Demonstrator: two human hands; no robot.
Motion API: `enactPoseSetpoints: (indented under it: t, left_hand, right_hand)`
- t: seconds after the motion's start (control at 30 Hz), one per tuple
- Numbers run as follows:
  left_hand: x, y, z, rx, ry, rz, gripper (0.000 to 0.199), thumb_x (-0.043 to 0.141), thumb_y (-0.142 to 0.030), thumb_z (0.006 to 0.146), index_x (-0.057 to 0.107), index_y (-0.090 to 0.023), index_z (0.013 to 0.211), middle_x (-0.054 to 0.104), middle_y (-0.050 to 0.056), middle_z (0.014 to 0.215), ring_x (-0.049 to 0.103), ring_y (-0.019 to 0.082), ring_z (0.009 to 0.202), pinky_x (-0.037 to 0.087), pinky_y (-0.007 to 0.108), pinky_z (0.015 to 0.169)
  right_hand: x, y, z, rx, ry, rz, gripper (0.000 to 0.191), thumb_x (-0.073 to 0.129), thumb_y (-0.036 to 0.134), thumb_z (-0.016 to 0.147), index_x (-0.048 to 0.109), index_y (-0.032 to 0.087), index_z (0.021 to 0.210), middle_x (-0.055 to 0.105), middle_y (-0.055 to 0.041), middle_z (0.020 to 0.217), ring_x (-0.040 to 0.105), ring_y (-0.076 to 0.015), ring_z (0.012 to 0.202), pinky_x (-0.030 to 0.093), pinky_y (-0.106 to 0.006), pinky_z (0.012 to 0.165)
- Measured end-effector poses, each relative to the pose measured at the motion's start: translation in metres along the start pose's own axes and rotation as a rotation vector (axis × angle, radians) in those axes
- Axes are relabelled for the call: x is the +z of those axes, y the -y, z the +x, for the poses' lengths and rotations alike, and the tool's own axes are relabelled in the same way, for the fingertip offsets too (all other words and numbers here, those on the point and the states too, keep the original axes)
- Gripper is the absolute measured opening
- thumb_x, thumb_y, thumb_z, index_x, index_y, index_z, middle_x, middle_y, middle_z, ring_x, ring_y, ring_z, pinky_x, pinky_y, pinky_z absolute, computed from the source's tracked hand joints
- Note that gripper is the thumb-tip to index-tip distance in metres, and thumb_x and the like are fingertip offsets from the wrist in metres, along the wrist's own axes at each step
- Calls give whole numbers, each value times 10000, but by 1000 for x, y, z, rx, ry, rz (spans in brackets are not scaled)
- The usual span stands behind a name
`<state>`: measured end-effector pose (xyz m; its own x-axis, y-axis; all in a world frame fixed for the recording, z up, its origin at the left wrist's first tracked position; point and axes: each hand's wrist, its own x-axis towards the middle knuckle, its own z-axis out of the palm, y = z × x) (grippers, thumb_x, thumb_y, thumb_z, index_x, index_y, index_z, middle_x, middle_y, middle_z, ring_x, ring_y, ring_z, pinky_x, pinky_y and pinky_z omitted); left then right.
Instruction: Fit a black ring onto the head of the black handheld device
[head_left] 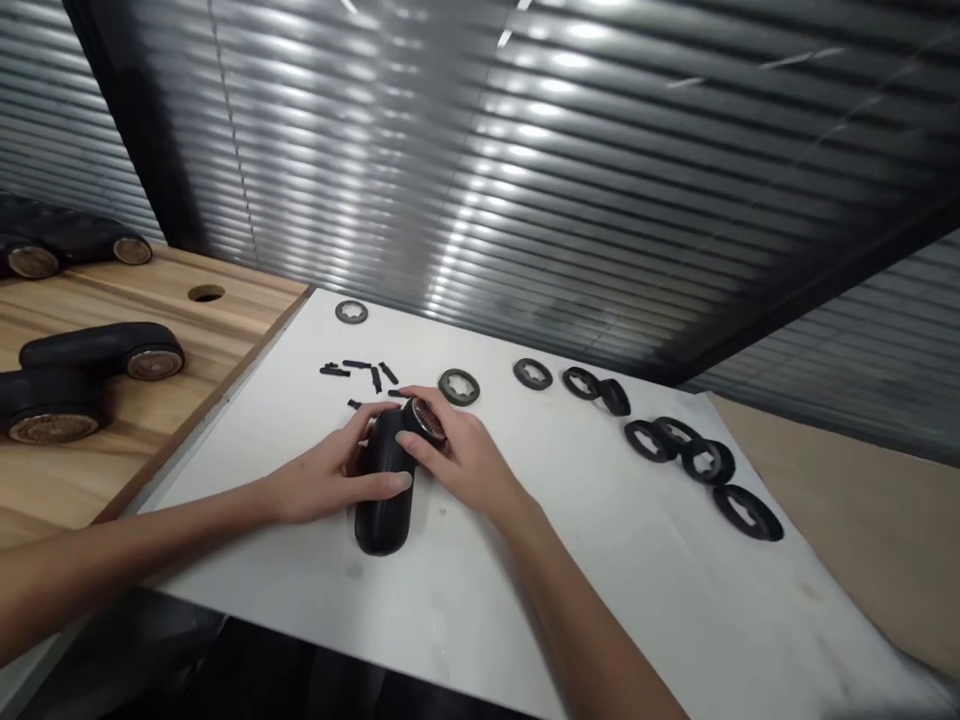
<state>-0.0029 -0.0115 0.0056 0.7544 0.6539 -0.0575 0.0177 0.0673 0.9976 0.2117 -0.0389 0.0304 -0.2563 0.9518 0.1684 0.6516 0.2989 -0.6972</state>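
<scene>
Black cylindrical housing (382,500) stands low on a white work board (285,590), its long axis running from the near lower end up and away to a metal-meshed head (427,420) (probably a lint shaver, judging by the similar units nearby). The left hand (326,475) wraps the barrel, fingers curled across it. The right hand (465,465) is nearer the head, fingers pressed together over its rim; the grip there seems to be a pinch, though the fingers partly hide it. Black star-bore rings (459,387) and small black strips (356,364) lie beyond on the board; similar units (101,350) rest on a wooden tabletop (225,320).
</scene>
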Motion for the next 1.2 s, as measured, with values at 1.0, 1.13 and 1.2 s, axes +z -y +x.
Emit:
enactPoseSetpoints:
  t: [1.0,1.13,1.2]
  left_hand:
    - [7,-1,0,18,20,-61,717,713,-457,883,335,-321,1477,564,72,1327,524,288,1257,433,420,1028]
    - [7,0,0,26,22,-70,716,724,-458,875,350,-315,1468,596,66,1276,513,296,1277,439,425,1031]
    - [7,0,0,28,25,-75,717,721,-458,877,344,-311,1470,597,65,1265,505,298,1290,437,429,1034]
  right_hand:
    - [6,-13,0,-93,-59,43,451,560,499,925,560,215,1276,489,45,642,470,-146,570,370,-261,599]
    - [7,-15,1,-84,-46,49,464,556,497,919,559,208,1282,485,47,642,457,-140,558,364,-259,587]
    - [7,-16,2,-83,-40,48,471,554,499,919,556,203,1285,482,50,637,450,-137,552,362,-257,584]
